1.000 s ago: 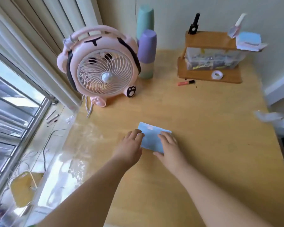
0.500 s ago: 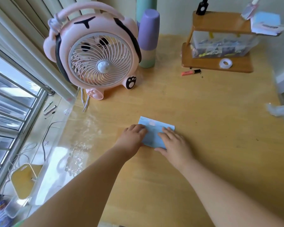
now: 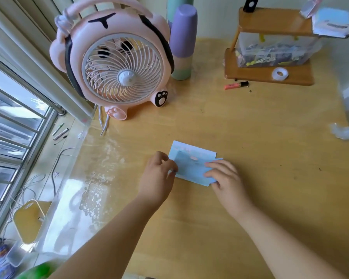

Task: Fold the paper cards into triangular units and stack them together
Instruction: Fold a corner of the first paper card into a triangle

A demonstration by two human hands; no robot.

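Note:
A light blue paper card [image 3: 191,163] lies on the wooden desk [image 3: 260,158], with a second blue layer slightly offset at its right edge. My left hand [image 3: 158,178] is at the card's left edge, its curled fingers pinching that edge. My right hand [image 3: 226,178] rests on the card's right part with the fingers pressing down flat. The card's near corners are hidden under both hands.
A pink desk fan [image 3: 117,63] stands at the back left with two tall cups [image 3: 182,43] beside it. A wooden shelf [image 3: 270,71] with a clear box, a tape roll [image 3: 279,73] and more blue paper [image 3: 333,21] sits back right. An orange pen [image 3: 236,85] lies nearby. Crumpled plastic [image 3: 345,131] lies at the right edge.
The camera has come closer and tilted down. My left fingers have curled onto the card's left edge, and a second paper layer now shows offset at the right.

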